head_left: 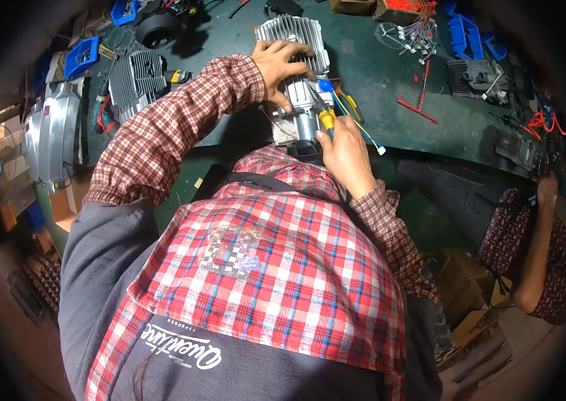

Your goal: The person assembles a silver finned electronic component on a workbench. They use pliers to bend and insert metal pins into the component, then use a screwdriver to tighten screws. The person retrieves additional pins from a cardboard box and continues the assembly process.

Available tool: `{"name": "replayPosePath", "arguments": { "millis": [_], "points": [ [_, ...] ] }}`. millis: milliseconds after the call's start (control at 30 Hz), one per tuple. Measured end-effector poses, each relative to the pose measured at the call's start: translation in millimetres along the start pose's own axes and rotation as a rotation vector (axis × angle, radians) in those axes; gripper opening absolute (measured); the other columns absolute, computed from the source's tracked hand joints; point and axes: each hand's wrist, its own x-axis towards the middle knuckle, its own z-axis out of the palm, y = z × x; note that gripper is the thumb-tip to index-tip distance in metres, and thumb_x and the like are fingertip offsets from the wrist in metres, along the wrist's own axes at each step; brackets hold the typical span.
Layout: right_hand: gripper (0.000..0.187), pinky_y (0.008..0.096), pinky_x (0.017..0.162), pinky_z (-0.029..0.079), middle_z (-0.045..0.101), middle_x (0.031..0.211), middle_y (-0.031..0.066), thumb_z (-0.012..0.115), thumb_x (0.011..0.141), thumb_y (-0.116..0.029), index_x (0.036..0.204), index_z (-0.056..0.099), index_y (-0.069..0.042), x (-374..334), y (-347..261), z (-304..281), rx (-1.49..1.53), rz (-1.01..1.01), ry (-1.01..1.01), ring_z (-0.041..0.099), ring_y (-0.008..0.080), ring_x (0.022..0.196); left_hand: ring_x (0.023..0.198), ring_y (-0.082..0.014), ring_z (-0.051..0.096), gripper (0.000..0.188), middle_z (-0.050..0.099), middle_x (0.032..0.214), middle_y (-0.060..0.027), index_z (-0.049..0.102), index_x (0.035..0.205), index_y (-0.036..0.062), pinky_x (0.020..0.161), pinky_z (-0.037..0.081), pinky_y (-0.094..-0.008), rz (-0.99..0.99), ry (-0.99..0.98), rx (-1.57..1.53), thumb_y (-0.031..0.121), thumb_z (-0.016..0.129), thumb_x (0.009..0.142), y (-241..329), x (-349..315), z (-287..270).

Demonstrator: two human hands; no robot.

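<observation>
A silver finned metal housing (296, 28) lies on the bench in front of me, with a metal cylinder (306, 124) at its near end. My left hand (279, 67) grips the housing from above, fingers spread over it and thumb toward the near end. Closed around a yellow-handled screwdriver (326, 119), my right hand (347, 152) is beside the cylinder; the tool's tip is hard to make out against the housing. A blue round piece (325, 85) and thin wires ending in a white connector (381, 150) lie just right of the housing. Yellow-and-black pliers (350, 107) are partly hidden behind them.
Another finned housing (137, 83) rests on the green bench (376, 87) to the left, near silver covers (59, 134). A red T-handled tool (420, 107), wire bundles (416, 37) and blue bins (463, 37) are to the right. Another person's arm (538, 247) reaches in at far right.
</observation>
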Motion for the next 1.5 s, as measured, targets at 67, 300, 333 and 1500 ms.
{"name": "replayPosePath", "arguments": {
  "millis": [67,300,333,1500],
  "points": [
    [0.032,0.0465,0.082,0.049,0.057,0.103,0.0230,0.066,0.088,-0.019,0.102,0.059,0.009,-1,-1,3,0.012,0.034,0.026,0.060,0.0400,0.096,0.132,-0.0314,0.038,0.086,0.040,0.144,-0.0036,0.060,0.122,0.0359,0.101,0.030,-0.0596,0.034,0.030,-0.002,0.063,0.083,0.045,-4,1,6],
    [0.030,0.0465,0.081,0.048,0.057,0.103,0.0226,0.066,0.089,-0.018,0.103,0.060,0.008,-3,-10,-1,0.021,0.100,0.044,0.060,0.0405,0.094,0.134,-0.0329,0.036,0.087,0.038,0.147,-0.0030,0.060,0.123,0.0366,0.102,0.029,-0.0618,0.036,0.042,-0.040,0.051,0.087,0.042,-7,5,11],
    [0.030,0.0466,0.081,0.048,0.057,0.103,0.0224,0.066,0.089,-0.018,0.103,0.060,0.008,-2,-9,1,0.018,0.076,0.055,0.060,0.0405,0.094,0.134,-0.0329,0.035,0.086,0.039,0.147,-0.0030,0.060,0.123,0.0367,0.102,0.030,-0.0617,0.035,0.034,-0.042,0.051,0.087,0.042,-8,6,11],
    [0.040,0.0494,0.097,0.042,0.059,0.124,0.0187,0.057,0.095,-0.036,0.118,0.061,-0.004,100,74,-14,-0.100,-0.096,0.342,0.054,0.0395,0.116,0.124,-0.0328,0.051,0.096,0.051,0.133,-0.0282,0.009,0.148,-0.0047,0.108,0.038,-0.0396,-0.891,0.504,-1.114,0.035,0.072,0.088,31,-29,73]
  ]
}}
